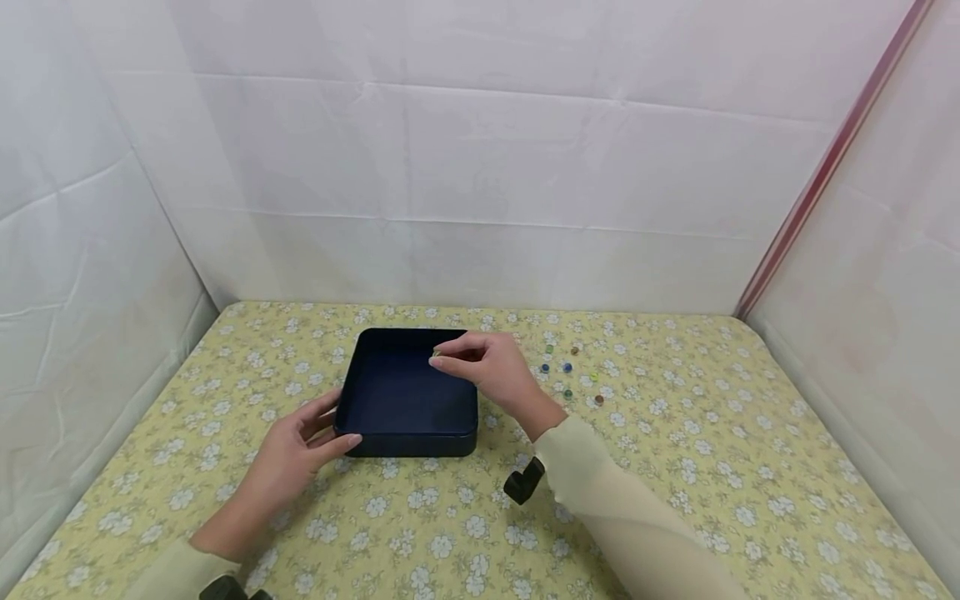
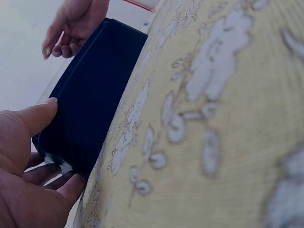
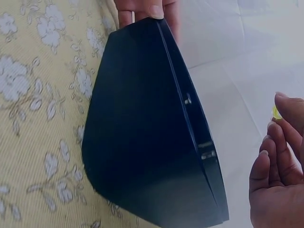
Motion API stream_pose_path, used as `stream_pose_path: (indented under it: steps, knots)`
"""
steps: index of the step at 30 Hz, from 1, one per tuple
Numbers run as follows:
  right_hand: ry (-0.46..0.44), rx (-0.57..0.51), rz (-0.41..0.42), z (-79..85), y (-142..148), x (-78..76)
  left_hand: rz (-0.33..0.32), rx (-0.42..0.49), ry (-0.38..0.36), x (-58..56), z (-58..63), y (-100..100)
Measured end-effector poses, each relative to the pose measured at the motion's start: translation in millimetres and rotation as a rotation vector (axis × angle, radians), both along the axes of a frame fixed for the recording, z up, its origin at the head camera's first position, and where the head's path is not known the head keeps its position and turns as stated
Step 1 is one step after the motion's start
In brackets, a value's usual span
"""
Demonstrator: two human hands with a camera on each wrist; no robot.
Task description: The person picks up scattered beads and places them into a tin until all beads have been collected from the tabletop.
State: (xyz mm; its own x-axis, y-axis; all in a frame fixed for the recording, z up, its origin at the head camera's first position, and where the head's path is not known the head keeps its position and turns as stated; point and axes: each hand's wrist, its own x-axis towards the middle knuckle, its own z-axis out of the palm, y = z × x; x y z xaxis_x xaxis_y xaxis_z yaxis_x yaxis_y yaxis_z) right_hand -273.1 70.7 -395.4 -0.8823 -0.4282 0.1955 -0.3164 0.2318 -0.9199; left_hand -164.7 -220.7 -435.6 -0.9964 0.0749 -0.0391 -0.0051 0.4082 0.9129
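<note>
A dark navy square box (image 1: 408, 444) with low walls and an open top sits on the table. My left hand (image 1: 291, 443) holds its near left corner, thumb on the front wall and fingers along the left side; the left wrist view shows this hand (image 2: 28, 161) close up. Over the box's right part, my right hand (image 1: 487, 367) pinches a small yellow-green glass marble (image 1: 436, 354) between thumb and index finger. The marble (image 3: 276, 112) shows clear yellow in the right wrist view, above the level of the rim.
Right of the box, several small glass marbles lie scattered, among them a blue one (image 1: 567, 367), a brown one (image 1: 599, 400) and a yellow one (image 1: 594, 377). A yellow flowered cloth (image 1: 480, 525) covers the table. White sheeting (image 1: 480, 167) stands behind and at both sides.
</note>
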Motion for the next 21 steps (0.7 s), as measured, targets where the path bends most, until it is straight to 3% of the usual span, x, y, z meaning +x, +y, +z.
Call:
stream_pose_path:
  steps: [21]
  knots:
    - [-0.068, -0.010, -0.048, 0.6, -33.8, -0.7, -0.006, -0.020, -0.002, -1.5, -0.3, -0.9]
